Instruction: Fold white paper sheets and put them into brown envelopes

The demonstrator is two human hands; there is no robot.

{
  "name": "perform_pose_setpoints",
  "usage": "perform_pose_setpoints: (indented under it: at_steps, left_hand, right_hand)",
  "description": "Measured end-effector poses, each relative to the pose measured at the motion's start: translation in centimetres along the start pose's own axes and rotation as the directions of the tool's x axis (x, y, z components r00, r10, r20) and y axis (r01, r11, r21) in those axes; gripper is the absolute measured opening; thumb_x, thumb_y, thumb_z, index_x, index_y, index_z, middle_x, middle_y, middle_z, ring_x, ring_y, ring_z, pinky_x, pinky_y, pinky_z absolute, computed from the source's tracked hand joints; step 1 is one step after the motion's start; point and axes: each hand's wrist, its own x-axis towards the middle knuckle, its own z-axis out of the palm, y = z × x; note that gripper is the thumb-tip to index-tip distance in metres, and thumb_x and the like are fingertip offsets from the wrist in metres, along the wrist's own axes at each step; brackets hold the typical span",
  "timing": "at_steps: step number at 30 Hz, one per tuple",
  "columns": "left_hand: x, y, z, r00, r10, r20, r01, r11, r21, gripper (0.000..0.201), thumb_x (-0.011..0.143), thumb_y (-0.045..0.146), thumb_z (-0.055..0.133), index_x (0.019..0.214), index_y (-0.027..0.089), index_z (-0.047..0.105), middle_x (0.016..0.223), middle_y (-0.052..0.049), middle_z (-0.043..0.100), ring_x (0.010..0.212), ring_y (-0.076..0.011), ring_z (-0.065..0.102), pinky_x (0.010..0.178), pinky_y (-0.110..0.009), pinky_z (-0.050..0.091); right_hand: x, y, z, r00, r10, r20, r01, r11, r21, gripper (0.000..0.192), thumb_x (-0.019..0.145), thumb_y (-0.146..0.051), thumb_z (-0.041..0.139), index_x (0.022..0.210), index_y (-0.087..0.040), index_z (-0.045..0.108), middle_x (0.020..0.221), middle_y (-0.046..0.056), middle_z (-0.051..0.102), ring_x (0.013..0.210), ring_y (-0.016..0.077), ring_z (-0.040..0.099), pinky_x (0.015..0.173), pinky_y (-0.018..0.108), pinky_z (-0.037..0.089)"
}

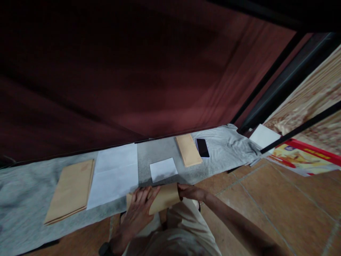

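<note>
Fingers of left hand (140, 206) and right hand (189, 192) clamped on brown envelope (163, 199); white card (163, 169), envelope stack (70, 190), phone (203, 147) beyond on grey cloth (21, 199).

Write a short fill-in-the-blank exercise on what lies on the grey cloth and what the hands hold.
Both hands, left hand and right hand, hold a brown ____.
The black phone lies face ____ on the grey cloth.
Right beside the phone lies a brown envelope, on its ____ side.

Missing words: envelope; up; left
</note>
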Motion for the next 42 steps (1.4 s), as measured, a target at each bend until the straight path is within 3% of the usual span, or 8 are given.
perform_pose_setpoints:
  at_steps: [3,5,10,15,21,30,34,42]
  left_hand:
    - [-0.1,-2.5,-0.6,0.995,-0.087,-0.041,0.089,0.994,0.065,0.095,0.071,0.011,0.061,0.158,0.025,0.025,0.133,-0.013,0.057,0.122,-0.0322,0.052,0.109,-0.049,0.036]
    - [-0.2,-4.0,-0.8,0.986,-0.145,-0.076,0.152,0.984,0.088,0.093,0.075,0.016,0.060,0.159,0.022,0.021,0.131,-0.014,0.058,0.118,-0.0325,0.054,0.105,-0.048,0.038]
    - [-0.7,-6.3,-0.2,0.973,-0.190,-0.128,0.205,0.972,0.115,0.094,0.076,0.024,0.063,0.159,0.019,0.019,0.131,-0.016,0.057,0.116,-0.0336,0.055,0.108,-0.051,0.035]
    - [-1.1,-6.8,0.7,0.966,-0.221,-0.132,0.237,0.964,0.117,0.090,0.078,0.025,0.061,0.158,0.020,0.020,0.134,-0.016,0.056,0.120,-0.0337,0.055,0.112,-0.052,0.030]
    - [-1.2,-7.1,1.1,0.958,-0.278,-0.076,0.284,0.955,0.082,0.093,0.077,0.027,0.062,0.158,0.019,0.018,0.133,-0.016,0.056,0.125,-0.0330,0.053,0.115,-0.051,0.026]
    - [-1.2,-7.3,1.6,0.947,-0.318,-0.037,0.320,0.947,0.039,0.097,0.074,0.028,0.062,0.158,0.020,0.014,0.139,-0.017,0.052,0.133,-0.0351,0.047,0.117,-0.053,0.023]
    - [-1.1,-7.1,1.3,0.942,-0.334,-0.039,0.335,0.941,0.040,0.095,0.076,0.027,0.062,0.158,0.019,0.016,0.136,-0.016,0.054,0.131,-0.0346,0.048,0.116,-0.054,0.024]
    - [-1.2,-7.4,1.7,0.946,-0.320,-0.044,0.322,0.946,0.036,0.096,0.076,0.028,0.064,0.159,0.019,0.016,0.138,-0.017,0.053,0.131,-0.0347,0.048,0.117,-0.055,0.025]
  right_hand:
    - [1.4,0.3,-1.2,0.985,0.064,-0.161,-0.091,0.982,-0.164,0.022,0.098,-0.029,0.057,0.114,-0.017,0.066,0.099,0.005,0.071,0.085,0.0177,0.069,0.076,0.031,0.056]
    - [2.7,0.2,-1.8,0.944,0.070,-0.323,-0.161,0.951,-0.263,0.023,0.097,-0.026,0.052,0.116,-0.019,0.064,0.099,0.005,0.071,0.083,0.0175,0.068,0.075,0.030,0.055]
    - [7.1,-0.7,-1.2,0.838,0.029,-0.545,-0.288,0.872,-0.396,0.030,0.087,-0.029,0.067,0.114,-0.017,0.063,0.114,0.013,0.066,0.110,0.0280,0.062,0.095,0.038,0.048]
    - [10.4,-1.2,0.9,0.751,0.038,-0.659,-0.439,0.775,-0.454,0.040,0.081,-0.026,0.071,0.117,-0.012,0.060,0.123,0.022,0.060,0.117,0.0357,0.056,0.099,0.043,0.045]
    - [11.3,-1.0,1.1,0.719,0.040,-0.694,-0.533,0.672,-0.513,0.045,0.077,-0.025,0.075,0.117,-0.013,0.057,0.116,0.018,0.065,0.110,0.0316,0.060,0.094,0.039,0.046]
    - [11.7,-0.6,0.7,0.715,0.071,-0.695,-0.488,0.763,-0.424,0.031,0.073,-0.017,0.073,0.103,-0.014,0.065,0.109,0.017,0.068,0.108,0.0335,0.062,0.095,0.042,0.045]
    - [10.9,-0.2,0.2,0.733,0.012,-0.681,-0.339,0.873,-0.350,0.017,0.082,-0.019,0.065,0.099,-0.017,0.066,0.105,0.014,0.069,0.101,0.0286,0.064,0.091,0.037,0.048]
    - [8.0,0.4,-1.6,0.695,-0.098,-0.712,-0.048,0.982,-0.182,0.027,0.095,-0.032,0.047,0.116,-0.020,0.059,0.110,0.009,0.068,0.098,0.0222,0.064,0.084,0.032,0.052]
